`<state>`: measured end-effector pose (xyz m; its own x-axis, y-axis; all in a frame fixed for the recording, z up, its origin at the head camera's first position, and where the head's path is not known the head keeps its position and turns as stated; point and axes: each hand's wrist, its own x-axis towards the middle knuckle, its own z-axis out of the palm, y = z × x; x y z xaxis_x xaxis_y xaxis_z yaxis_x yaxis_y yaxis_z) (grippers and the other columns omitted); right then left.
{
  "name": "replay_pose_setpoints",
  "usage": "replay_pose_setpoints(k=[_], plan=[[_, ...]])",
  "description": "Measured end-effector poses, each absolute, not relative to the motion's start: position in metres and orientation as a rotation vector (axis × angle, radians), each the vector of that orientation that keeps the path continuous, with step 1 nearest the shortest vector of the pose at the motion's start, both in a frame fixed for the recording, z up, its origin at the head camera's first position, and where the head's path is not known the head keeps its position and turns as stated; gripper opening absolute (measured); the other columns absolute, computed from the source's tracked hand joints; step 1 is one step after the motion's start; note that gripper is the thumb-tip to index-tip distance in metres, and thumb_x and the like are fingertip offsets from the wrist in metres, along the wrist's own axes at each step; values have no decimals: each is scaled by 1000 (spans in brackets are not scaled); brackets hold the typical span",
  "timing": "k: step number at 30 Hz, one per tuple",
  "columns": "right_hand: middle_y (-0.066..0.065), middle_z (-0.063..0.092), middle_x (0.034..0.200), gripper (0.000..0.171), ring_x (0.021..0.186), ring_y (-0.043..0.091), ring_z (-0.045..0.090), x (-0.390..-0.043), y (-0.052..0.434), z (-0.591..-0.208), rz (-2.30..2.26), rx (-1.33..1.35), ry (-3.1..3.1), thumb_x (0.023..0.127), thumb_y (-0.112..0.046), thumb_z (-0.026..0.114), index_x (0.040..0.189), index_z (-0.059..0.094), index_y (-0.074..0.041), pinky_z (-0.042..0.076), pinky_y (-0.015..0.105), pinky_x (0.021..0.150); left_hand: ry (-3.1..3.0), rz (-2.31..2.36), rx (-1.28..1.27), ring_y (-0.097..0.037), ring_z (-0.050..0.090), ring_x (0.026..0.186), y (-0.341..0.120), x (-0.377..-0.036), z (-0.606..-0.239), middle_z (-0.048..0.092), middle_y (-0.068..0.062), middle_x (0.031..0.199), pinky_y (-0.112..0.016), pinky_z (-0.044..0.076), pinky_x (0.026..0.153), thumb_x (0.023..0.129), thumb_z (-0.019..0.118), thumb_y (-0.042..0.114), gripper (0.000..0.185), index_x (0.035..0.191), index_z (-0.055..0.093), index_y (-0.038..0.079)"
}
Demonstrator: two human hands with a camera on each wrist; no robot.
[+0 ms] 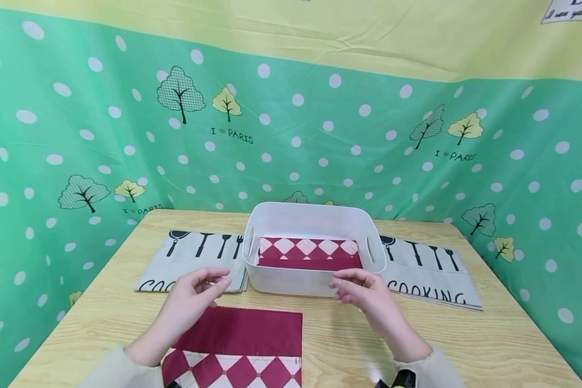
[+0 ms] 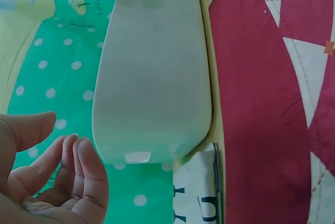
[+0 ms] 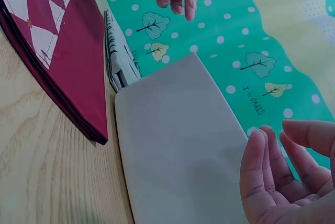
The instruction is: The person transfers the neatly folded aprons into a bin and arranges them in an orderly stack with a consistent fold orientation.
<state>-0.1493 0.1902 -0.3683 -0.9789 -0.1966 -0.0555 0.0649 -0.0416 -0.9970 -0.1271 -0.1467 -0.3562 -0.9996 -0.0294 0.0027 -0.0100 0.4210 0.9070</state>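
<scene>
Both hands hover apart over the table with nothing in them, fingers loosely bent. My left hand point(image 1: 194, 296) is above the near left, between a folded maroon cloth with a diamond pattern point(image 1: 252, 331) and a white plastic basket point(image 1: 291, 281). In the left wrist view the thumb and fingers point(image 2: 86, 166) stand apart. My right hand point(image 1: 364, 293) hangs just in front of the basket's right front corner; a gap shows between thumb and fingers point(image 3: 254, 169) in the right wrist view. Inside the basket lies another maroon diamond-patterned cloth point(image 1: 310, 263).
Left of the basket lies a folded white cloth with utensil prints point(image 1: 199, 253). A similar cloth point(image 1: 427, 269) marked COOKING lies on its right. The wooden table point(image 1: 494, 345) backs onto a green polka-dot curtain point(image 1: 315, 129).
</scene>
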Motion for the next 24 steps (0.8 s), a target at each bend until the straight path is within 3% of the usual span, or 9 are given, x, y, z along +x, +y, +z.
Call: replay_pose_setpoints(k=[9,24], plan=[[-2,73,89,13,75,11,67,-148,188,-380,-2136,-223,1961,94,-7,64,105,69,-8,60,26,75,-2636,-1698,114,-18,63,79,-150,-124,-364,69,-11,106,-24,56,66,94,68,25,38,125,65,2],[0,73,89,34,73,12,68,-145,178,-394,-2081,-205,1962,92,-7,65,118,59,14,60,28,74,-2639,-1726,199,-16,64,78,-160,-115,-377,70,-12,106,-25,56,65,94,69,25,40,125,65,1]])
